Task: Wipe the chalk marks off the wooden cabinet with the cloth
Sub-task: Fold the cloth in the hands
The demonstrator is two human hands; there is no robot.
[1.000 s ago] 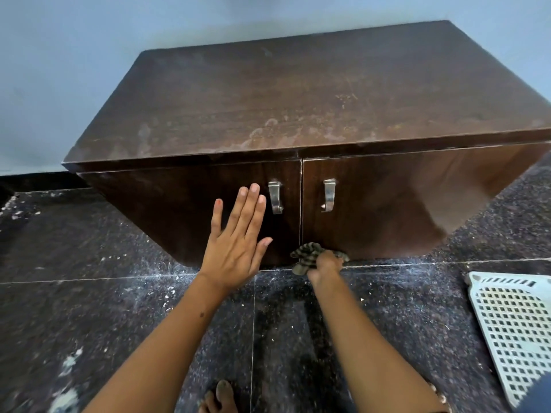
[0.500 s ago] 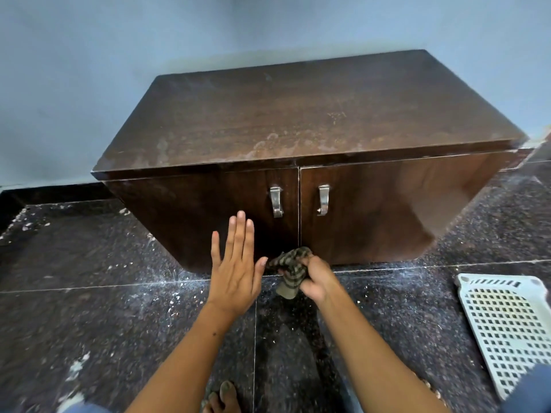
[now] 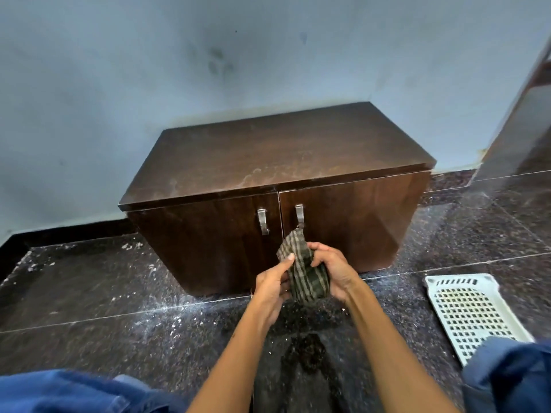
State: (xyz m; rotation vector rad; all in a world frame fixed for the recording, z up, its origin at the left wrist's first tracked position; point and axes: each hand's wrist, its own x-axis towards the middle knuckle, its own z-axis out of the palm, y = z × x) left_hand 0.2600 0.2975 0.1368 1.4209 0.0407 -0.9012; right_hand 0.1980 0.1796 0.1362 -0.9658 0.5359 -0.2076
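1. The right hand (image 3: 334, 272) has its grip curled round the checked green-and-beige cloth (image 3: 304, 272); the left hand (image 3: 271, 286) pinches the cloth's near-left edge with its thumb on top.
2. The bunched cloth hangs between both hands, its long axis running top to bottom, clear of the floor.
3. The dark brown wooden cabinet (image 3: 208, 248) stands just ahead of the hands; pale smears, probably chalk, lie along its top's front edge (image 3: 268, 174), up and forward, about equally near either hand.
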